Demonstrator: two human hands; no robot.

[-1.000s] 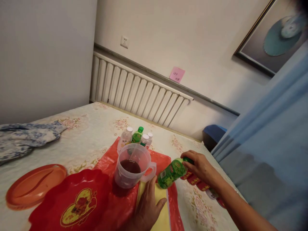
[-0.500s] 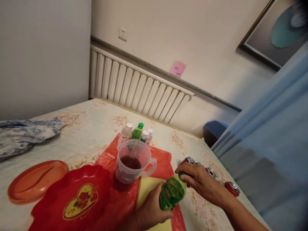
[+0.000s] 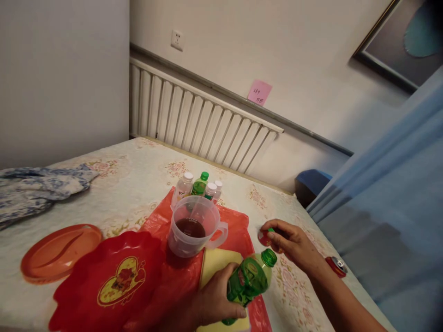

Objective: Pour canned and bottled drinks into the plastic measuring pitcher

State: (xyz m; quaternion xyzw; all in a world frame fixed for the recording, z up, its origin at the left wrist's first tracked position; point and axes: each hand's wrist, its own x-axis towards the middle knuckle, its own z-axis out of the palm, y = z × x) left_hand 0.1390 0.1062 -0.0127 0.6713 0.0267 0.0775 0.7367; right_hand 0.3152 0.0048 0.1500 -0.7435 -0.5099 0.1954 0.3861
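- My left hand (image 3: 214,302) wraps the green bottle (image 3: 247,281), so its lower half is hidden, and my wrist runs off the bottom edge.
- My right hand (image 3: 294,244) covers most of the cans behind it — only one red can (image 3: 335,266) shows clear, and a red top peeks past my fingertips.
- The pink note (image 3: 259,92) carries writing too small for me to read.
- The jug (image 3: 194,226) hides the lower parts of the small bottles (image 3: 199,185) behind it.
- The framed picture (image 3: 401,41) is cut by the top and right edges.
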